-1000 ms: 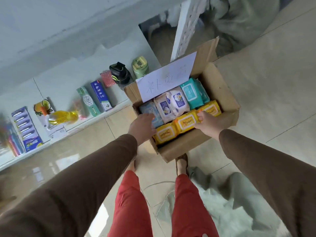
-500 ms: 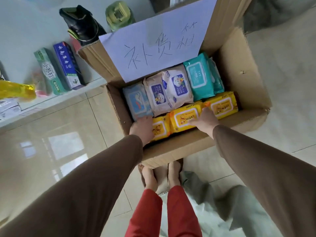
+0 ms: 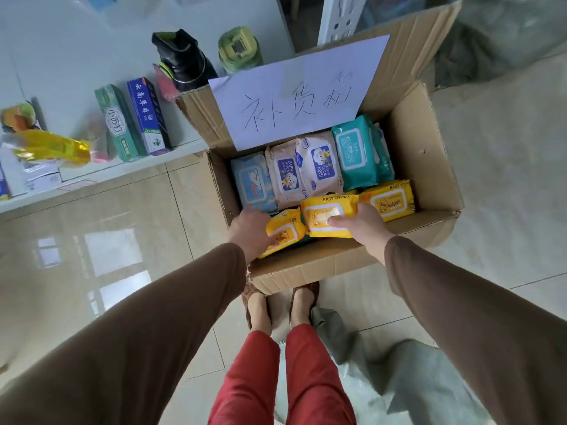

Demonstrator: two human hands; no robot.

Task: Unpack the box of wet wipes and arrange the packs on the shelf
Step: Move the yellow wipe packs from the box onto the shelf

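Cardboard is what we are leaning over: an open brown box (image 3: 429,167) sitting on the tiled floor (image 3: 506,179), its flaps standing up, with a white sheet of paper (image 3: 300,90) bearing handwritten characters fixed to the far flap. Inside, wet wipe packs are lying in two rows. Along the far row we are seeing a pale blue pack (image 3: 253,182) at the left, two white and navy baby wipes packs (image 3: 303,170) overlapping each other in the middle, and a teal pack (image 3: 357,153) at the right. Along the near row three yellow packs are sitting side by side.

Our right hand (image 3: 365,223) is gripping the middle yellow pack (image 3: 328,216), thumb pressing on its top face and the other fingers going underneath, and the pack is sitting raised and overlapping its neighbours. Our left hand (image 3: 250,230) is resting on the left yellow pack (image 3: 282,233) at the box's near left corner, fingers curled over it; we cannot tell whether they are actually clamping it. The right yellow pack (image 3: 389,202) is lying untouched against the box's near wall.

To the left, a low white shelf (image 3: 122,170) is holding two upright toothpaste cartons (image 3: 135,121), a yellow bottle (image 3: 52,147) lying on its side, a black bottle (image 3: 184,59) and a green-lidded bottle (image 3: 239,50).
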